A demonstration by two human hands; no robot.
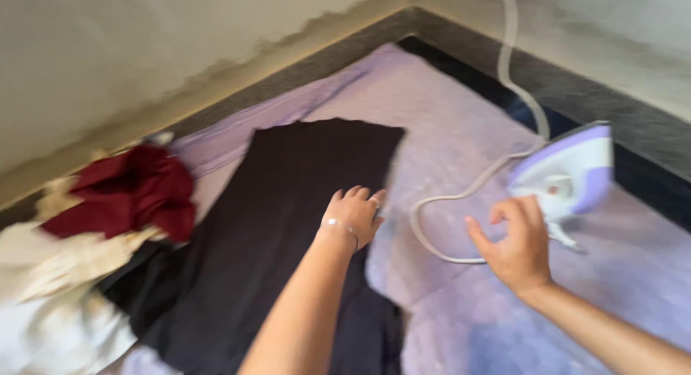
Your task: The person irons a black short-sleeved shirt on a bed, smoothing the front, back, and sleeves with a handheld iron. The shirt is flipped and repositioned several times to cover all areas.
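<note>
On lilac sheet [446,116], left hand [356,215] flat on away-running black cloth [288,224]; right hand [515,242] open near iron [568,170].

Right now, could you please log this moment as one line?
left hand: flat on black cloth | right hand: open, near iron, not touching | base: purple sheet

No packages, labels, signs or screens are visible anywhere in the frame, from upper left to lower right. The view is blurred, so any small marking cannot be made out.
</note>
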